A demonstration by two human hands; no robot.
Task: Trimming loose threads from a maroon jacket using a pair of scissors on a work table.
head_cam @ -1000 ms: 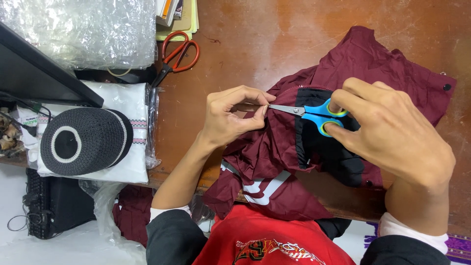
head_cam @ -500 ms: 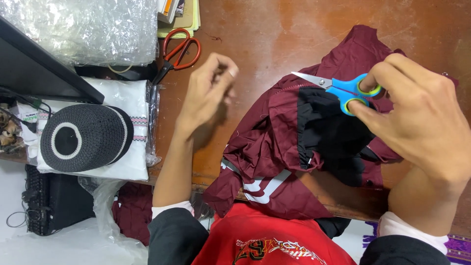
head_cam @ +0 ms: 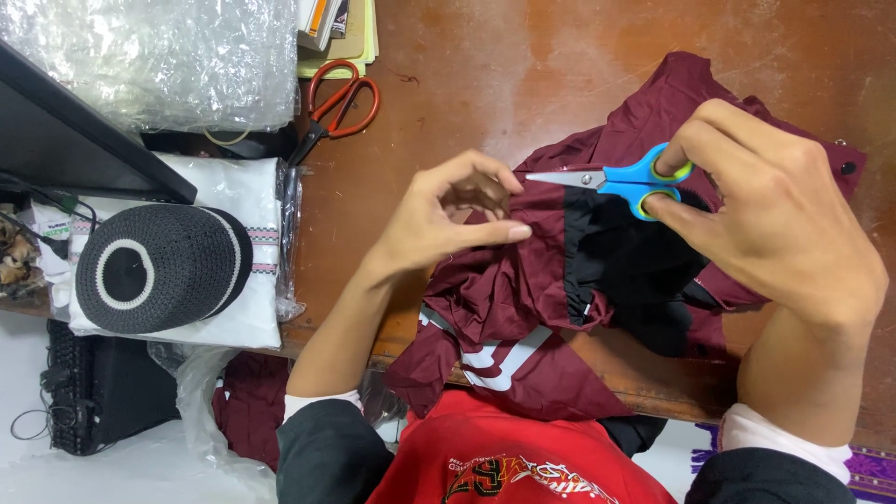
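Since the earlier frame, the left hand [head_cam: 448, 219] is back down at the maroon garment [head_cam: 551, 289], having dropped from where it was lifted clear of the cloth, and the small blue-handled scissors [head_cam: 611, 179] are pointing their closed blades at it again. The left thumb and forefinger are pressed together, pinching a fold at the garment's upper left edge, with the other fingers curling loosely above. Whether a thread is caught in that pinch is too small to tell.

The right hand [head_cam: 775, 224] is gripping the scissors with fingers through the green-lined loops, the blade tips hovering just beside the left fingertips. The garment is lying bunched on the brown wooden table [head_cam: 523, 75], its black panel showing under the scissors and a white-striped part hanging over the near table edge toward the person's red shirt [head_cam: 523, 457].

Well apart, at the upper left, a larger pair of orange-handled scissors [head_cam: 336, 105] is lying on the table beside a sheet of bubble wrap [head_cam: 159, 56]. Below these, a black knitted cap with white rings [head_cam: 159, 266] is resting on a folded white cloth in clear plastic [head_cam: 247, 215].
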